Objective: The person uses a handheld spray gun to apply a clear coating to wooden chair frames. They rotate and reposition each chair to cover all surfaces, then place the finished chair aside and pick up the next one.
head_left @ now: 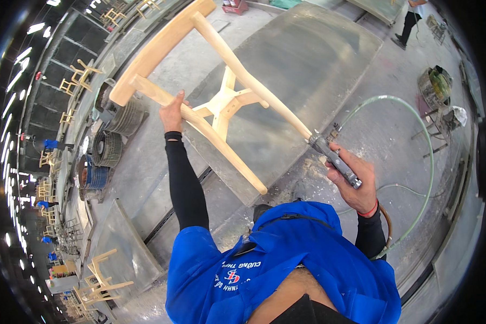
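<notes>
A pale bare-wood chair frame (243, 78) with a broad curved backrest, legs and a cross-shaped brace is held tilted in front of me. My left hand (173, 112) grips one of its side posts, below the backrest. In my right hand (357, 178) is a dark metal spray gun (337, 158), my fingers closed around its body. The gun's head is close to the end of the chair's right leg; whether they touch, I cannot tell. A pale green hose (431, 146) loops beside my right arm.
A large grey panel (308, 65) lies beneath the chair. Round dark drums (107, 148) and a blue drum (93, 173) stand at the left. Other wooden chairs (99, 281) are along the left side. A stained bucket (435, 86) and a person (410, 24) are at the far right.
</notes>
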Motion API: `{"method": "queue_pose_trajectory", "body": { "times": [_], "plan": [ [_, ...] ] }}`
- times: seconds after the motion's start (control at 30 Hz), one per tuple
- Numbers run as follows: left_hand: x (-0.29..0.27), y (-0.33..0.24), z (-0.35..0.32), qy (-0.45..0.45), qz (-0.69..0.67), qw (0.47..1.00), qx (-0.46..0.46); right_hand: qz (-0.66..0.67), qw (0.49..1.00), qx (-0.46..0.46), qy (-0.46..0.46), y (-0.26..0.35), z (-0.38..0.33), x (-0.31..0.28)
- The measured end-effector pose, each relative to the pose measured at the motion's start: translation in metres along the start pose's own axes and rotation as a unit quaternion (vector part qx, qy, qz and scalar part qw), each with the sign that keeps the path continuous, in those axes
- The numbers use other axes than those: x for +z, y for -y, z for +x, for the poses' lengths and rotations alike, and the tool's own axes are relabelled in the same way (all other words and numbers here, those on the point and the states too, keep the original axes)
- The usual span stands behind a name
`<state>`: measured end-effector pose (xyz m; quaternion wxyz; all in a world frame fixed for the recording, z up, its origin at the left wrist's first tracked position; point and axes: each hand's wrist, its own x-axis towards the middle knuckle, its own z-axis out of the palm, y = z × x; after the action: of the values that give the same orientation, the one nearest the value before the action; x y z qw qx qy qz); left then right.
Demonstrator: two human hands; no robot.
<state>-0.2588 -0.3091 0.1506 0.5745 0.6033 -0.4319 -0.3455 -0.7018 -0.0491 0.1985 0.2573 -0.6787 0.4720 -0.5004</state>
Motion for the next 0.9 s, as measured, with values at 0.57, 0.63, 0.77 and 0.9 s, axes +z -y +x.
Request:
{"method": "queue_pose_trajectory", "body": {
  "times": [0.57,0.63,0.77,0.9],
  "plan": [
    [0.001,-0.002,0.030,0.007,0.040,0.998,-0.038,-0.108,0.954,0.280,0.020,-0.037,-0.132,-0.007],
    [-0.001,-0.001,0.033,0.011,0.054,0.998,-0.041,-0.090,0.968,0.233,0.000,-0.028,-0.125,0.002],
    [-0.003,0.000,0.036,0.013,0.063,0.997,-0.040,-0.075,0.986,0.143,-0.029,-0.020,-0.113,0.012],
    [-0.004,0.001,0.040,0.016,0.073,0.996,-0.045,-0.111,0.970,0.214,-0.018,-0.038,-0.117,0.007]
  ]
}}
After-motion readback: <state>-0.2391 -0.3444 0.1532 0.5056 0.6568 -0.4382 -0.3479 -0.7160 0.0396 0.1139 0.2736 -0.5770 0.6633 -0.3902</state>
